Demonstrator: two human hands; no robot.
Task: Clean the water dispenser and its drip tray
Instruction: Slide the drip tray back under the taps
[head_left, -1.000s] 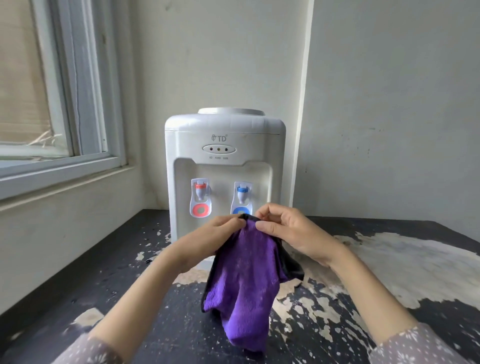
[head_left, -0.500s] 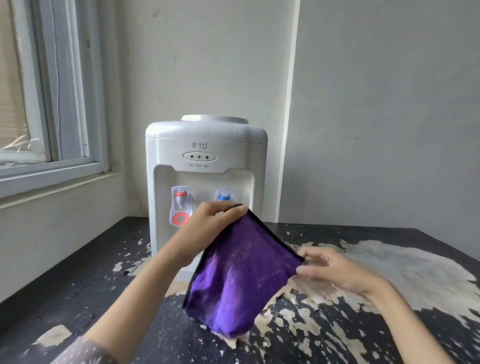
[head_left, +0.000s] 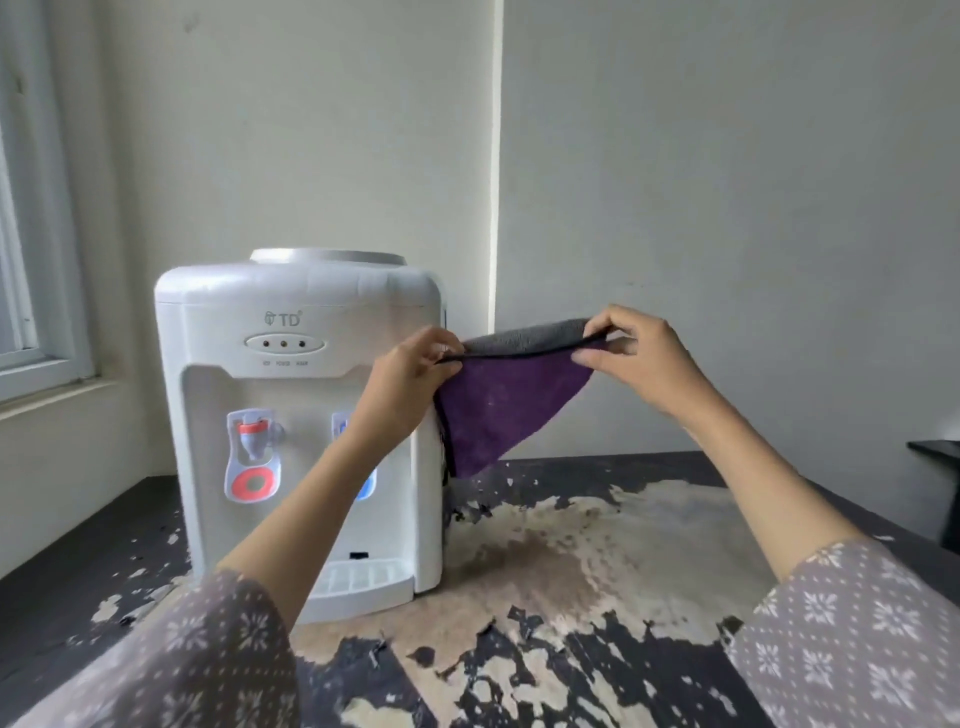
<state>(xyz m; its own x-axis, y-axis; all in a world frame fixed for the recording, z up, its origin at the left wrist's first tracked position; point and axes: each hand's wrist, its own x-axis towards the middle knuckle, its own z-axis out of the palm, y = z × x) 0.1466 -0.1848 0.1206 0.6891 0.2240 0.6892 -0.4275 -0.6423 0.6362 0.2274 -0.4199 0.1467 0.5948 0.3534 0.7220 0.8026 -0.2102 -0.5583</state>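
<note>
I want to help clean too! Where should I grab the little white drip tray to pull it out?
Probably grip the drip tray by its front lip, coming straight from the front. It sticks out at the bottom of the water dispenser, whose walls enclose its back, so only the front edge shows room for fingers.

soft, even daylight comes in from the window (head_left: 31, 208) at the far left, leaving the room moderately bright but flat and slightly grey. the left side of the water dispenser (head_left: 301, 415) is lit, while its right side falls into shade. a dim shadow lies on the table (head_left: 597, 545) just right of its base. no hard glare shows. the wide lens bends the window frame and stretches the sleeves (head_left: 857, 639) at the bottom corners. fine detail is soft, perhaps from slight motion blur or compression; the small panel labels are unreadable.
</note>
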